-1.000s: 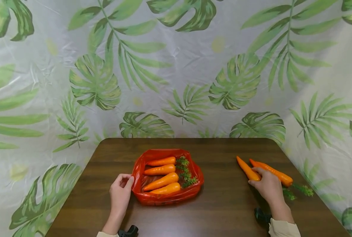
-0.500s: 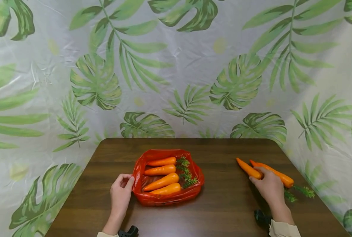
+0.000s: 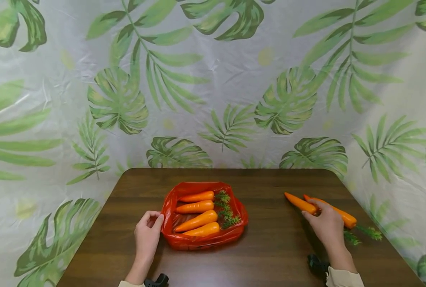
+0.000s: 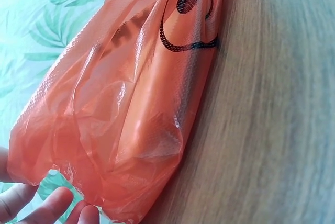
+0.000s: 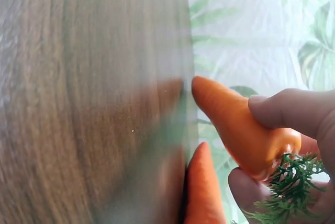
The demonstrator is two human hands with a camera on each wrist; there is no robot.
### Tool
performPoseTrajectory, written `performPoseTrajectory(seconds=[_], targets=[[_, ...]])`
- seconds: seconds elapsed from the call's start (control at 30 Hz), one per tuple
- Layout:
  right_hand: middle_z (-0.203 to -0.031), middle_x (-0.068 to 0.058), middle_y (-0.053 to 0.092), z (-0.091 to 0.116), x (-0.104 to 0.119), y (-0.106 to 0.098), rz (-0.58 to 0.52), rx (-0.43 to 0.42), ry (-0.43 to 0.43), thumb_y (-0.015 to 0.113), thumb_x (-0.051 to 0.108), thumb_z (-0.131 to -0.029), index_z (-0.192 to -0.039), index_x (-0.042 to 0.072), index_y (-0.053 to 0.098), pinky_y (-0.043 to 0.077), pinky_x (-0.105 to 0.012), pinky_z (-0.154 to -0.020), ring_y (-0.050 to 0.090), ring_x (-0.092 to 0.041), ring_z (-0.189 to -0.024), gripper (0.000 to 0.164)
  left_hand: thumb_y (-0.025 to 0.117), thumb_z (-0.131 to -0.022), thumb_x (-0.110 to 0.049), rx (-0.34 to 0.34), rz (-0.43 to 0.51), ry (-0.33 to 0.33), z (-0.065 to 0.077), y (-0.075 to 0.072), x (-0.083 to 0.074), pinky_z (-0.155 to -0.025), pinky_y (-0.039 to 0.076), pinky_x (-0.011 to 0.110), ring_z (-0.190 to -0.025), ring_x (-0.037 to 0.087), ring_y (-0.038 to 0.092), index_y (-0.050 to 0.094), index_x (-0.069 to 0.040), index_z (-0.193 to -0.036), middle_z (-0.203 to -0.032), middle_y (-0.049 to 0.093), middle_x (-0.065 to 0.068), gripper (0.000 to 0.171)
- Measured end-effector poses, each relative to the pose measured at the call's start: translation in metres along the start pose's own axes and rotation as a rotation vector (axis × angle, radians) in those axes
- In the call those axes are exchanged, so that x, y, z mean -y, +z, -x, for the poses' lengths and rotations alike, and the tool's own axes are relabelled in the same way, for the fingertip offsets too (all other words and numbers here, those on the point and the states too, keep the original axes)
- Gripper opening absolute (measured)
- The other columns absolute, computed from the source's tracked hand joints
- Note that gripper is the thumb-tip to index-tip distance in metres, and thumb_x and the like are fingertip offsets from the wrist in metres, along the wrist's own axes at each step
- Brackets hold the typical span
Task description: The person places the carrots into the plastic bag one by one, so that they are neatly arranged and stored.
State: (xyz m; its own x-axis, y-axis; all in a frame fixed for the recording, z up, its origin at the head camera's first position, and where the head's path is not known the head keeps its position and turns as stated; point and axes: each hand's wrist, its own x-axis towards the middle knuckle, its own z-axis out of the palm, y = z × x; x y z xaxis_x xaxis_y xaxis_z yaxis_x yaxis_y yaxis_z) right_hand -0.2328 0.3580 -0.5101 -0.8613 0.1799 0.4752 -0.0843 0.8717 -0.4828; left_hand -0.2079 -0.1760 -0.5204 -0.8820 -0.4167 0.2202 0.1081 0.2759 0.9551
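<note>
My left hand [image 3: 148,235] pinches the left rim of a red plastic bag [image 3: 213,244], which lies spread with its mouth upward. Several orange carrots [image 3: 197,207] with green leafy tops lie side by side inside, tips to the left. In the left wrist view, fingertips [image 4: 55,200] meet the edge of the translucent bag [image 4: 104,156]. On the right, my right hand [image 3: 326,225] grips a carrot [image 3: 300,203] near its thick end, thumb on one side and fingers on the other. The right wrist view shows this carrot [image 5: 235,122] apart from the tabletop, its leaves beside my palm.
Another carrot [image 3: 346,218] lies on the brown wooden table [image 3: 266,255], partly behind my right hand, with leaves [image 3: 370,232] toward the table's right edge. A leaf-patterned sheet [image 3: 230,79] hangs behind the table. Each wrist wears a black device [image 3: 317,264].
The carrot in my right hand has swung slightly, its tip now lower and a little further left in view. My left hand keeps its hold on the bag.
</note>
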Motion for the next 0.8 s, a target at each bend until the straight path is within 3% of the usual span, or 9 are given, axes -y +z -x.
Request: performPoseTrajectory(seconds=[0.17,0.37,0.8], targets=[[-0.101,-0.019,0.071,-0.001,0.004,-0.002,0.000,-0.011,0.007,0.084,0.022,-0.082,-0.119,0.007,0.072,0.042,-0.044,-0.062,0.060,-0.031,-0.075,0.042,0.069,-0.096,-0.012,0.012,0.004,0.017,-0.001,0.002,-0.001,-0.078,0.049,0.009,-0.094,0.024,0.065,0.070,0.000,-0.099,-0.098,0.069,0.015,0.013],[-0.100,-0.020,0.069,-0.007,0.014,0.000,-0.021,0.004,-0.009,0.083,0.023,-0.083,-0.121,0.007,0.071,0.041,-0.040,-0.064,0.059,-0.032,-0.077,0.043,0.070,-0.094,-0.009,-0.022,-0.009,0.018,-0.002,-0.002,-0.001,-0.074,0.050,0.010,-0.088,0.019,0.064,0.070,-0.002,-0.096,-0.096,0.069,0.013,0.007],[-0.101,-0.017,0.068,-0.015,0.037,-0.007,-0.039,-0.011,-0.069,0.084,0.023,-0.083,-0.120,0.009,0.072,0.046,-0.041,-0.065,0.061,-0.031,-0.079,0.041,0.069,-0.096,-0.011,-0.003,-0.012,0.010,0.001,0.000,-0.002,-0.076,0.048,0.007,-0.094,0.025,0.064,0.070,-0.001,-0.098,-0.099,0.069,0.014,0.011]])
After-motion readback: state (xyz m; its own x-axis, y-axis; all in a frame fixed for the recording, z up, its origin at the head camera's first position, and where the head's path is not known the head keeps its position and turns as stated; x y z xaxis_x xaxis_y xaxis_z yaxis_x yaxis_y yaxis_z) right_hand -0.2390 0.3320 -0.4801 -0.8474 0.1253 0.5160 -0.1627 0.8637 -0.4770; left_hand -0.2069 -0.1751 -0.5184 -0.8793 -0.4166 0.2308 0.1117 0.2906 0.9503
